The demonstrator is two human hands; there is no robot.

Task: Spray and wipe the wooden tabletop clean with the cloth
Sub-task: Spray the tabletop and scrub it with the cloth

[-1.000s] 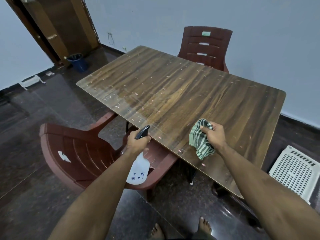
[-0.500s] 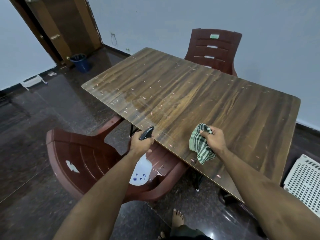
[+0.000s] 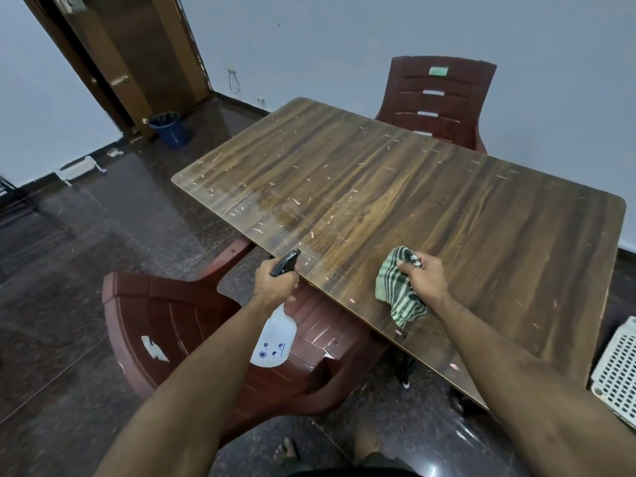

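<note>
Gripping spray bottle (image 3: 274,339) in left hand (image 3: 275,284); right hand (image 3: 423,280) holds cloth (image 3: 395,290) on tabletop (image 3: 413,201).

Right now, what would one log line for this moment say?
left hand: grips spray bottle | right hand: holds cloth on tabletop | stage: spraying, scraps remain

One head-worn view, forward and steeply down over the near edge of the wooden tabletop (image 3: 395,208)

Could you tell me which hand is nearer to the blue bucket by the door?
The left hand, gripping the spray bottle, is nearer the blue bucket; the right hand, holding the cloth, is farther right.
</note>
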